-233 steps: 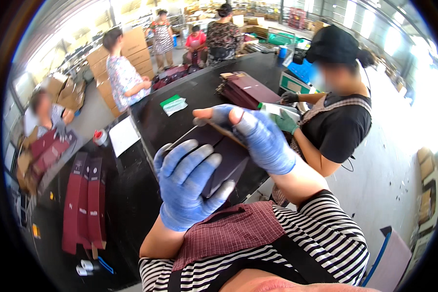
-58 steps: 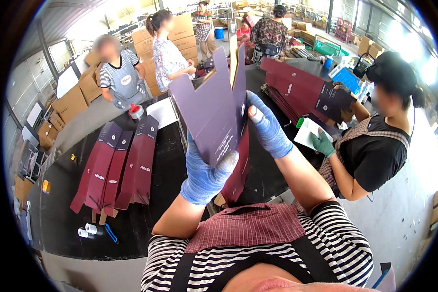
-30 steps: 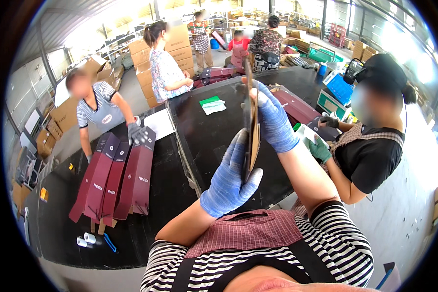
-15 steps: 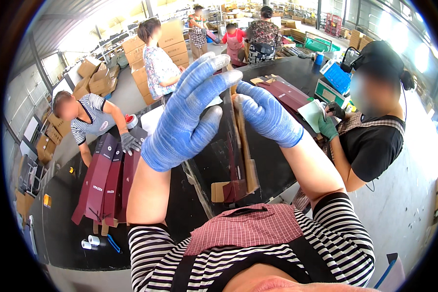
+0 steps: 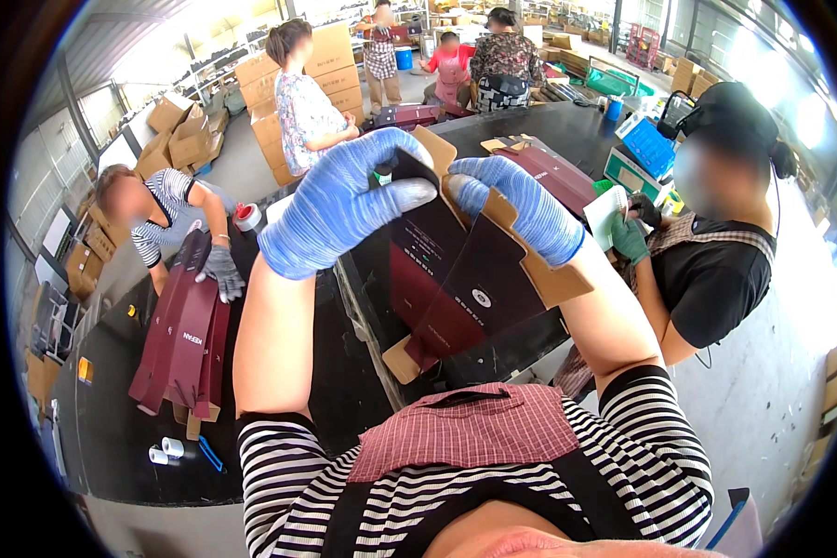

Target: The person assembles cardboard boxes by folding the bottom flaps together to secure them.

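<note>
While left hand [image 5: 344, 209] and right hand [image 5: 521, 205] grip its upper edge, maroon carton [image 5: 474, 288] is held over black table [image 5: 344, 391]

The maroon carton is tilted in front of the checked apron [image 5: 465, 442], its dark end uppermost, near the hands. Its top is open, and bare brown inner faces show along the edge on the right. A brown flap [image 5: 402, 361] projects at its lower left corner. Whether the lower end touches the table cannot be determined.

The left hand, in a blue glove, has its fingers bent over a dark flap [image 5: 415, 171], with the thumb pressed against it. The right hand, gloved alike, has its fingers curled about the brown-lined edge; some of its fingertips are hidden.

To the left, long maroon boxes [image 5: 181, 325] lie side by side on the table. A co-worker in a striped shirt [image 5: 172, 195] leans over them, one grey-gloved hand [image 5: 221, 272] beside them. Near their far end is a red tape roll [image 5: 247, 217]; near their close end are two white rolls [image 5: 172, 447] and a blue cutter [image 5: 211, 454].

To the right, a co-worker in a black cap [image 5: 730, 116] holds a white pad [image 5: 604, 214], near a second pile of maroon boxes [image 5: 549, 170].
</note>
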Motion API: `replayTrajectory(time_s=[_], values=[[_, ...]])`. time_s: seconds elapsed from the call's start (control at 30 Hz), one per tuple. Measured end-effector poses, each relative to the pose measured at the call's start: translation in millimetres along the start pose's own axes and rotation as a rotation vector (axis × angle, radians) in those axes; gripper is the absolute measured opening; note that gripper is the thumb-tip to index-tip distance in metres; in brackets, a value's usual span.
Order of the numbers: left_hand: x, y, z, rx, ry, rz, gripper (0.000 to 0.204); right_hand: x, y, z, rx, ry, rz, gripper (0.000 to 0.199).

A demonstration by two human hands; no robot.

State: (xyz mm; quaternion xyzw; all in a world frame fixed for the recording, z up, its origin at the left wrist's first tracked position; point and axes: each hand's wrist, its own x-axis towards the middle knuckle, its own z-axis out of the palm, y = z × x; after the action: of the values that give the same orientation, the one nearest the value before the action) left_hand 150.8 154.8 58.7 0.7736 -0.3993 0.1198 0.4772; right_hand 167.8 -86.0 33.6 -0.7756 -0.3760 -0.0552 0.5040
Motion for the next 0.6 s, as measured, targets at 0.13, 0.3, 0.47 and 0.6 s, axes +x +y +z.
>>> replayTrajectory(time_s=[0.13,0.3,0.47,0.6], values=[[-7.3,-1.1,-5.8,-0.121,-0.085,0.000,0.024,5.0,10.2,-2.4,0.035,-0.043,-0.032,0.034],[-13.5,7.6,-8.7,0.136,0.012,0.047,0.020,-4.7,5.4,9.2,0.327,0.096,0.124,0.044],[-21.3,0.2,-16.5,0.116,0.104,0.048,0.018,-60.6,25.5,16.0,0.729,-0.008,-0.333,0.100],[-20.9,-6.6,-10.1,-0.033,0.125,0.044,0.016,-81.1,38.0,33.5,0.039,0.434,-0.036,0.059]])
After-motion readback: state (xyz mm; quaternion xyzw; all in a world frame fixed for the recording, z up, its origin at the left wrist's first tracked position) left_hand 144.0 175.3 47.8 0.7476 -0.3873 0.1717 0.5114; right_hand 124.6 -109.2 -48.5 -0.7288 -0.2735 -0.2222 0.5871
